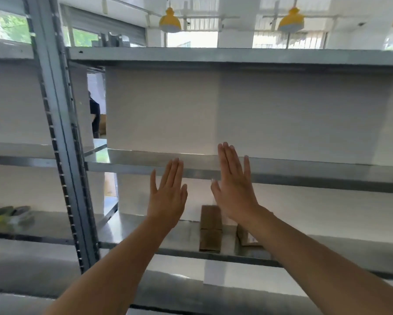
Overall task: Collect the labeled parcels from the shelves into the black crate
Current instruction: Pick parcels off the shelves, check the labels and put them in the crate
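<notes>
**No readable text**

Nothing legible in the head view. The brown parcel [210, 228] on the lower shelf [145, 233] shows plain cardboard faces, blurred, with no print I can make out. The second parcel [242, 234], just right of it, has a pale patch at its lower edge. The patch is mostly hidden behind the right forearm [293, 244] and too blurred to read.

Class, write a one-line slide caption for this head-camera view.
Left hand and right hand raised flat and empty before a metal shelf; two cardboard parcels lie on the shelf below.
</notes>
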{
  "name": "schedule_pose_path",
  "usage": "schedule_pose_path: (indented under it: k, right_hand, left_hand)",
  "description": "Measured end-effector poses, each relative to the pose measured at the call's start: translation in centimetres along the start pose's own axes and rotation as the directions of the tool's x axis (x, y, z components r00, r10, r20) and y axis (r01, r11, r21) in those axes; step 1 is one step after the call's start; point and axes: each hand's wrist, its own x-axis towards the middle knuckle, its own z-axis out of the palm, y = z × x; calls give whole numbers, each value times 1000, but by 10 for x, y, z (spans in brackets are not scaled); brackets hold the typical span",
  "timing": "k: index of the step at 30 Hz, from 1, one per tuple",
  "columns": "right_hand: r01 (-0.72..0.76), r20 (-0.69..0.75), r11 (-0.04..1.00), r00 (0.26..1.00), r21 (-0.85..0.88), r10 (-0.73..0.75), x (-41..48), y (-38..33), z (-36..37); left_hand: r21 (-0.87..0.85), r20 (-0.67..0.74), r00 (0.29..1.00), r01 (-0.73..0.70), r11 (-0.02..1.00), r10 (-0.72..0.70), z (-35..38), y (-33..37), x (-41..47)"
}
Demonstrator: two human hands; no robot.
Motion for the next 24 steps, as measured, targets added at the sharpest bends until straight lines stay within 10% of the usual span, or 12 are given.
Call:
schedule_pose_path:
  k: [24]
  right_hand:
    - [-660,-173,624,733,-418,658,-269,328,-208]
  left_hand:
    - [-517,-104,785,-567,641,611,25,498,-39]
